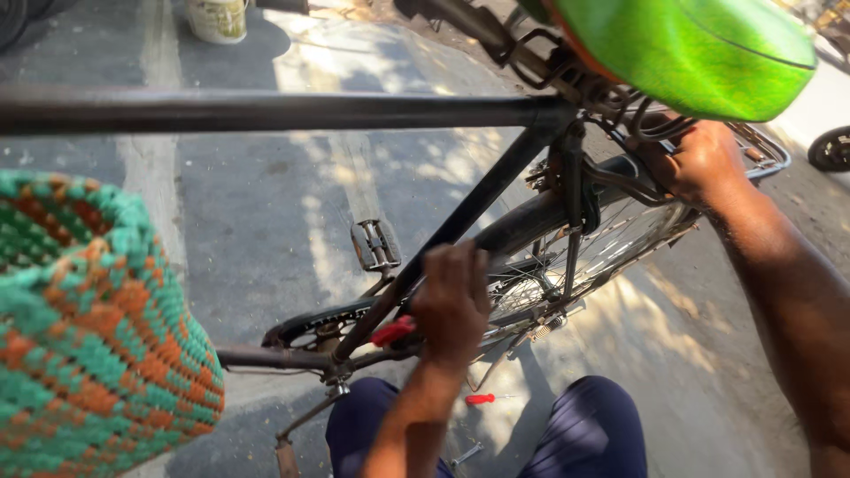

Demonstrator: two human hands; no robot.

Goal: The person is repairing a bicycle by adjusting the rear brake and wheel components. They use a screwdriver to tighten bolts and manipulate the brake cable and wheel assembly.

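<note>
A black bicycle frame (460, 217) stands across the view, its green saddle (699, 49) at the far right. The left hand (452, 305) is closed around a red-handled tool (392, 331), low on the frame near the crank and just below the pedal (375, 245). The right hand (695, 164) grips the springs under the saddle, fingers curled tight. To work well here, the saddle hand should brace the bicycle firmly while the tool hand turns slowly, kept square and clear of the rear wheel (611, 243). A second red-handled screwdriver (482, 399) lies on the ground near the knees.
</note>
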